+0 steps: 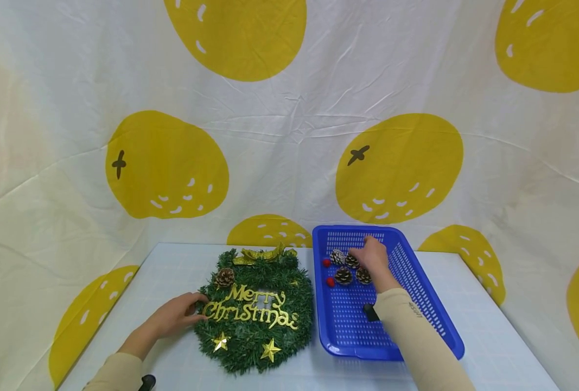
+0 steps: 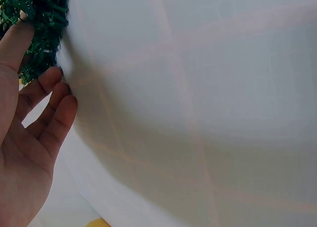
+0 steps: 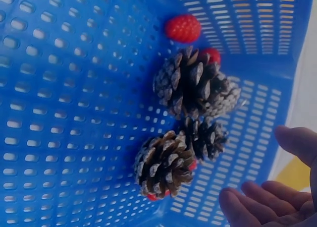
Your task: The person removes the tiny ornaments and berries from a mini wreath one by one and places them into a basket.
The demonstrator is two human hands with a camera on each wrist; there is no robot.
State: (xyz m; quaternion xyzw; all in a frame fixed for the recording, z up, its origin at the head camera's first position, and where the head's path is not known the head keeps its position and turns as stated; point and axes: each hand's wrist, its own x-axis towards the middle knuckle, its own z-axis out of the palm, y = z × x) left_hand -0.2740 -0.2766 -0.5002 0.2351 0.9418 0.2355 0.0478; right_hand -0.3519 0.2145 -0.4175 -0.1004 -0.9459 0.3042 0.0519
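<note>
A green tinsel wreath (image 1: pixel 250 342) lies on the table, with gold "Merry Christmas" lettering (image 1: pixel 257 306), gold stars, a gold bow and one pine cone (image 1: pixel 224 277) on it. At its left edge my left hand (image 1: pixel 174 315) touches the greenery with thumb and fingertips; the left wrist view shows loosely bent fingers with a gap between them. Over the far part of a blue basket (image 1: pixel 335 342) is my right hand (image 1: pixel 374 258), fingers spread apart, nothing visible between them. Several pine cones (image 3: pixel 166 165) and red berries (image 3: pixel 183 28) lie in the basket near it.
The basket stands right of the wreath on the white table (image 1: pixel 494 326), its raised rim running around it. Behind the table hangs a white cloth (image 1: pixel 279 163) printed with yellow fruit. My right forearm crosses the basket's near right side.
</note>
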